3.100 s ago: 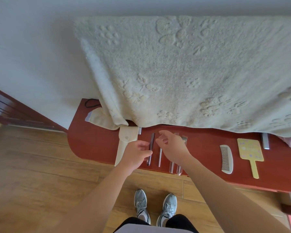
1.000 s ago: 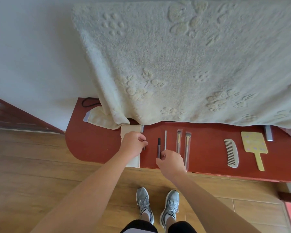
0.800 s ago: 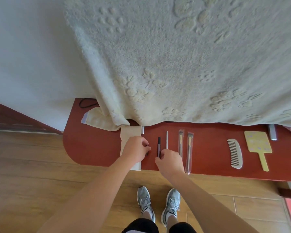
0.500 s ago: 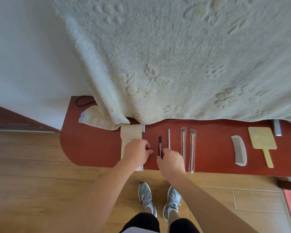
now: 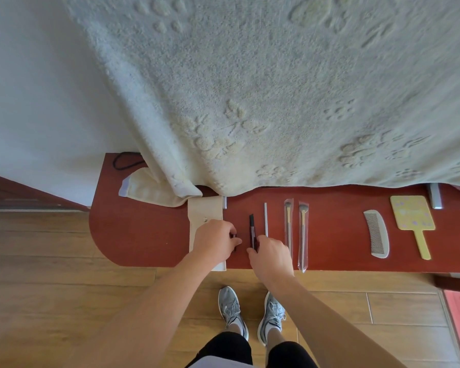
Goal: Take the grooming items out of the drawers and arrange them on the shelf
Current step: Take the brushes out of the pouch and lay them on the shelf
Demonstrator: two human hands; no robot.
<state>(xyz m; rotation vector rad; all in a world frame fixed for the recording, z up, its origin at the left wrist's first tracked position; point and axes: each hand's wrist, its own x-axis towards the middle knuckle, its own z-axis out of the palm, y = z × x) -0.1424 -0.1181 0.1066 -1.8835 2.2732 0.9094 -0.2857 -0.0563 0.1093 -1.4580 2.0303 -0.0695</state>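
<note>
1. One cream blanket (image 5: 276, 88) hangs over the back edge of the red shelf (image 5: 144, 235).
2. Cream pouch (image 5: 205, 211) lies flat left of centre, its near end over the shelf's front edge.
3. Left hand (image 5: 215, 241) rests on the pouch's right edge. Its fingers are curled, pinching a small dark piece (image 5: 234, 236) that is mostly hidden.
4. Right hand (image 5: 271, 254) sits just beside the left, thumb and fingers closed on the near end of the dark stick (image 5: 252, 227). The stick lies on the shelf, pointing away from the grip.
5. Yellow mirror (image 5: 412, 216) and comb (image 5: 377, 235) lie far right, well apart from both hands.
6. Inner brush (image 5: 288, 229), outer brush (image 5: 302, 235) and silver rod (image 5: 265, 219) lie parallel, just right of the stick.
</note>
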